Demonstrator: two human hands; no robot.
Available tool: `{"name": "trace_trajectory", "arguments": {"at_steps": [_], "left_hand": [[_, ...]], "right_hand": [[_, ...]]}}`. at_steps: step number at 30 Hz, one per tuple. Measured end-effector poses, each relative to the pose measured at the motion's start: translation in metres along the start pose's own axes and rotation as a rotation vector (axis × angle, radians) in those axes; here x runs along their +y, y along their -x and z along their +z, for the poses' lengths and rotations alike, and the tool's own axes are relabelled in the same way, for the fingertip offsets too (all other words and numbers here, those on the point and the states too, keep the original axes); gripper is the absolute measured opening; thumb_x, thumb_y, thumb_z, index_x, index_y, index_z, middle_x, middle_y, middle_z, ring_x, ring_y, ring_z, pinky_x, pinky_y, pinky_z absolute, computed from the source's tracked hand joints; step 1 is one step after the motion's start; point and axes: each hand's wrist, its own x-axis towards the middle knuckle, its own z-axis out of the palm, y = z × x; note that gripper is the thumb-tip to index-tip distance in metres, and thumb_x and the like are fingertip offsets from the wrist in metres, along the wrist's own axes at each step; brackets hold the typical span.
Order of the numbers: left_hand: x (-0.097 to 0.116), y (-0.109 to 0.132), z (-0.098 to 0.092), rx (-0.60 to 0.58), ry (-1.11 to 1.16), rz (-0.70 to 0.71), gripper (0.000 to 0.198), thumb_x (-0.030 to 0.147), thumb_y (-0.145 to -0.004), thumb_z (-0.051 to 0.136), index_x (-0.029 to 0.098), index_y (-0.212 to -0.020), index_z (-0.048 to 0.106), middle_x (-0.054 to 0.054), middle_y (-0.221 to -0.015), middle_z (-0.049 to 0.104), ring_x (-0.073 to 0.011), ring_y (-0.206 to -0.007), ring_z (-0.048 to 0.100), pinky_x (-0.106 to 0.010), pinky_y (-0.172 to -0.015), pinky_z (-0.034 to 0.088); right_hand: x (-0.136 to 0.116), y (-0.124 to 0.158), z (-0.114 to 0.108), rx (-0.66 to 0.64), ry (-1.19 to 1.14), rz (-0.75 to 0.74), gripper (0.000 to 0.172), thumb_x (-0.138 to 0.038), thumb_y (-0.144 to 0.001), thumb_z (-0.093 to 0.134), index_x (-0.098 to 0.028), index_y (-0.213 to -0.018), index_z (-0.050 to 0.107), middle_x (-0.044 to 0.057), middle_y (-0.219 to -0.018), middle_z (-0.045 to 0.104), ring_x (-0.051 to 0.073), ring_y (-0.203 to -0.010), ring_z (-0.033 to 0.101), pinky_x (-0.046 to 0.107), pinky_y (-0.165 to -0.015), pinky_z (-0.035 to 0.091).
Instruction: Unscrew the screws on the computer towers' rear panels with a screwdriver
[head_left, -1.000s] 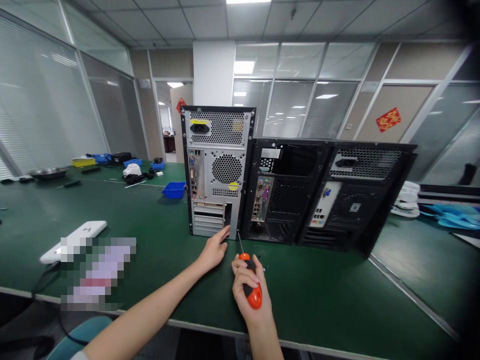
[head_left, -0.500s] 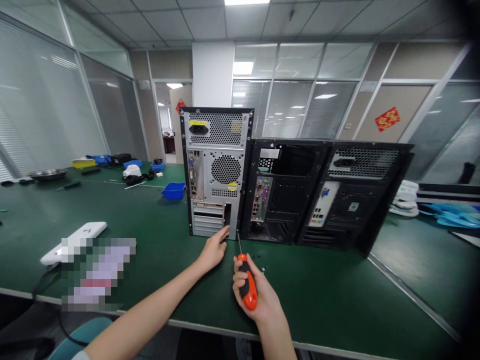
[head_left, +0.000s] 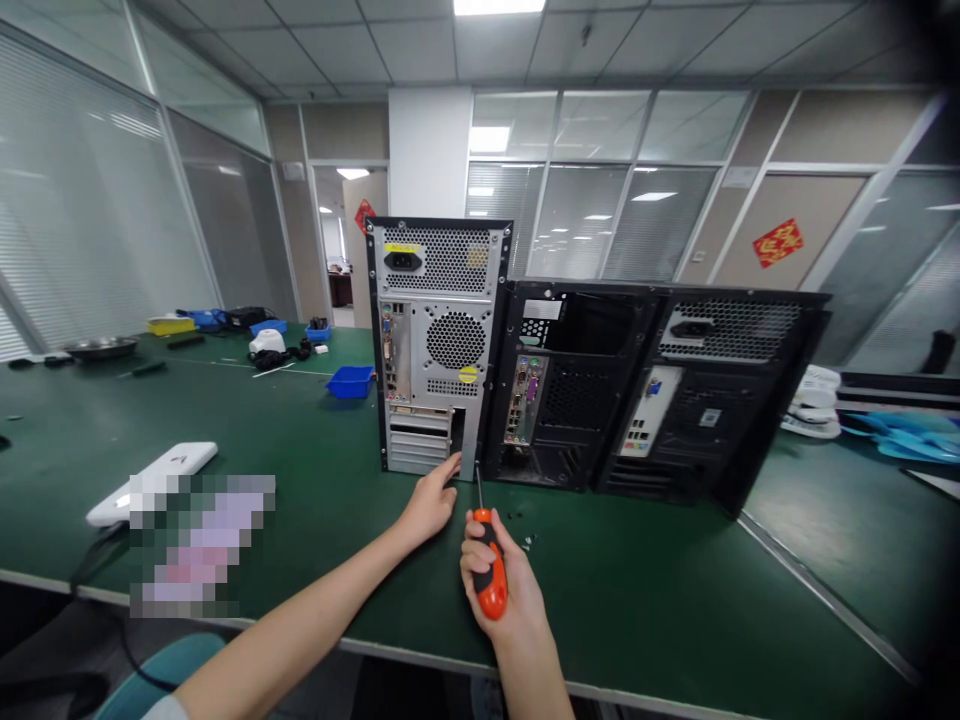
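Observation:
My right hand is wrapped round a screwdriver with a red and black handle. Its thin shaft points away from me, and the tip meets the lower right edge of the rear of a silver computer case. Whether the tip sits in a screw is too small to make out. At the case's bottom edge, my left hand rests with its fingers stretched out against the metal, beside the open expansion slot. Nothing shows in that hand. The case stands upright with its ports and fan grille facing me.
Two black computer cases stand close on the right. Small screws lie right of the screwdriver on the green table. Leftward are a blue tray, a white power bank-like device with a cable, and a blurred item.
The screwdriver's handle and my right hand have shifted slightly left. My left hand keeps its place against the case. The whole view has moved a little.

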Motion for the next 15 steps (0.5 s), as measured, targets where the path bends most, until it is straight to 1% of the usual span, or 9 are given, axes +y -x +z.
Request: {"name": "trace_trajectory", "arguments": {"at_steps": [8, 15], "left_hand": [[0.0005, 0.0019, 0.0004, 0.001, -0.039, 0.014, 0.068, -0.003, -0.072, 0.042, 0.010, -0.138, 0.041, -0.013, -0.139, 0.051, -0.0169, -0.127, 0.050, -0.036, -0.111, 0.037], [-0.0024, 0.0024, 0.0031, 0.017, -0.104, 0.051, 0.065, -0.001, -0.074, 0.043, 0.011, -0.137, 0.042, -0.014, -0.138, 0.052, -0.0182, -0.125, 0.052, -0.038, -0.109, 0.040]], "right_hand": [[-0.0009, -0.0009, -0.0026, -0.034, -0.042, -0.013, 0.035, -0.030, -0.099, 0.028, -0.011, -0.082, 0.051, -0.007, -0.054, 0.045, -0.002, -0.033, 0.035, 0.008, -0.032, 0.031], [0.0016, -0.0022, -0.0073, -0.043, -0.032, 0.000, 0.033, -0.032, -0.099, 0.029, -0.011, -0.090, 0.052, -0.007, -0.056, 0.046, -0.001, -0.035, 0.036, 0.008, -0.033, 0.033]]}}
